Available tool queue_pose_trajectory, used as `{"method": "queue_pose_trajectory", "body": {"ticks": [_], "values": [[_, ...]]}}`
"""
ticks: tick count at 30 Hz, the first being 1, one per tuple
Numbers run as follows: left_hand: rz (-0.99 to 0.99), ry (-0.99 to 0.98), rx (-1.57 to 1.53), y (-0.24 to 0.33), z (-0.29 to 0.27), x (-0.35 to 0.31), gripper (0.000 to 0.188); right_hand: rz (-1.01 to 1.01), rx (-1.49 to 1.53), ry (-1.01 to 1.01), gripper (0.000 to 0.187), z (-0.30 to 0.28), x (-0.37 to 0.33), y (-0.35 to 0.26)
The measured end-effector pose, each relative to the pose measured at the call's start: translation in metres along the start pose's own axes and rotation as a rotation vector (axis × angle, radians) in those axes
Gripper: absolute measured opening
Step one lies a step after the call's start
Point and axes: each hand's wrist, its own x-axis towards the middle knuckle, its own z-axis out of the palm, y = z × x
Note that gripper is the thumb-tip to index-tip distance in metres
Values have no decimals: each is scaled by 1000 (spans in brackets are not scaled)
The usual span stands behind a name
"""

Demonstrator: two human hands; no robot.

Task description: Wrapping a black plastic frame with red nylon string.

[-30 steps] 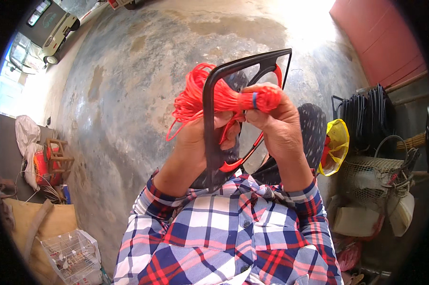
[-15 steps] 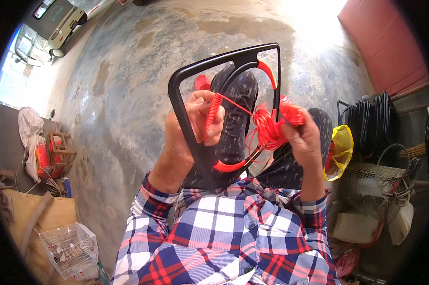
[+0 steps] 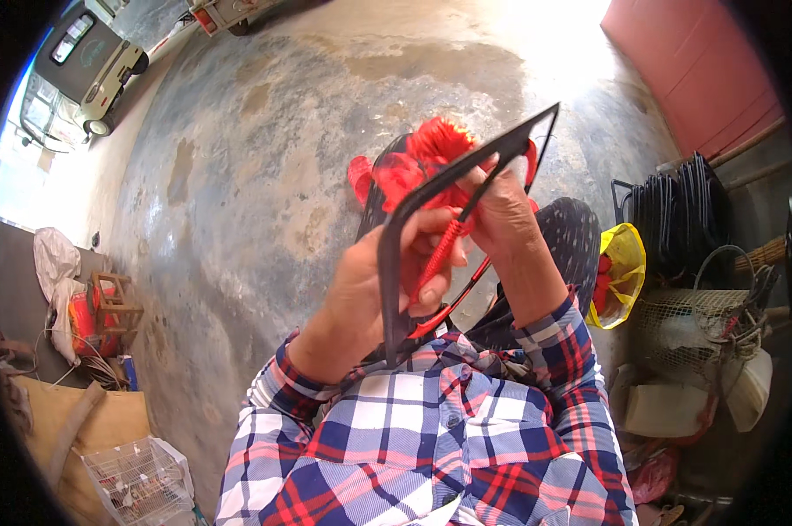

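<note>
A black frame (image 3: 390, 289) with an inner ring stands tilted in front of my lap, seen almost edge-on. My left hand (image 3: 361, 276) grips the ring where red cord (image 3: 446, 254) is wound round it in tight coils. My right hand (image 3: 505, 215) is raised beside the ring near the frame's upper bar, its fingers bent and partly hidden behind the bar. Just beyond its fingertips is a bright red bundle (image 3: 440, 140), blurred by motion; whether the fingers pinch its cord is hidden. More red wrapping (image 3: 426, 330) covers the ring's lower part.
At right stand a yellow bag (image 3: 625, 285) with red things inside, a stack of black frames (image 3: 676, 210) and a wire mesh basket (image 3: 676, 329). On the left are a small wooden stool (image 3: 115, 307) and a white wire cage (image 3: 137, 478). A vehicle (image 3: 89, 61) is parked far left.
My right hand has swung up and left, behind the frame, carrying the red cord bundle from the right side to beyond the bar. The frame has turned nearly edge-on.
</note>
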Motion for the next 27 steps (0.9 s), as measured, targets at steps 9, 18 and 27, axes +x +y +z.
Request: {"method": "queue_pose_trajectory", "body": {"ticks": [9, 18, 27], "values": [[17, 91, -114, -10, 14, 5, 32, -43, -191, -214, 30, 6, -7, -9], [192, 318, 180, 5, 7, 2, 25, -37, -230, 60, 57, 14, -53, 7], [178, 113, 10, 15, -24, -2, 38, -418, -28, 179, 40, 2, -42, -36]]}}
